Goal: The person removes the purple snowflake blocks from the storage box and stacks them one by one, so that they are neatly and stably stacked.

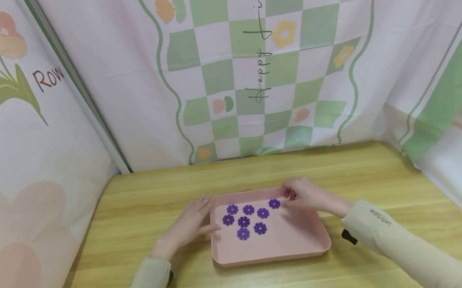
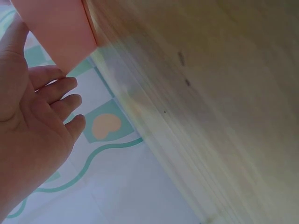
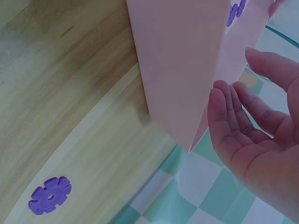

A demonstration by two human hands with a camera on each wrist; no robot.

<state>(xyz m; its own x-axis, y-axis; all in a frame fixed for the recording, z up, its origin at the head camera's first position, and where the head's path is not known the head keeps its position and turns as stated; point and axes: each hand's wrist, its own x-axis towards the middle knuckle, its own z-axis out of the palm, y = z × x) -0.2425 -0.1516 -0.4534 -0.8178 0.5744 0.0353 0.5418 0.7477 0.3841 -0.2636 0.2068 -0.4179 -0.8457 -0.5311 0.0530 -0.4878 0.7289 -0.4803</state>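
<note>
A pink tray (image 1: 275,250) holds several purple flower-shaped plastic discs (image 1: 244,222), gathered mostly in its left and middle part. My left hand (image 1: 185,226) rests at the tray's left side, its fingers fairly straight near the back corner and its thumb at the rim. In the left wrist view, the index finger of that hand (image 2: 37,107) touches the tray's corner (image 2: 60,32). Over the tray's back right corner is my right hand (image 1: 309,195), fingers bent loosely. In the right wrist view, thumb and fingers of this hand (image 3: 261,121) stand apart with nothing visible between them.
One more purple disc (image 3: 50,196) lies on the wooden table outside the tray, seen in the right wrist view. A green-and-white checked curtain (image 1: 258,59) hangs behind the table's back edge. Printed cloth (image 1: 3,165) hangs on the left side.
</note>
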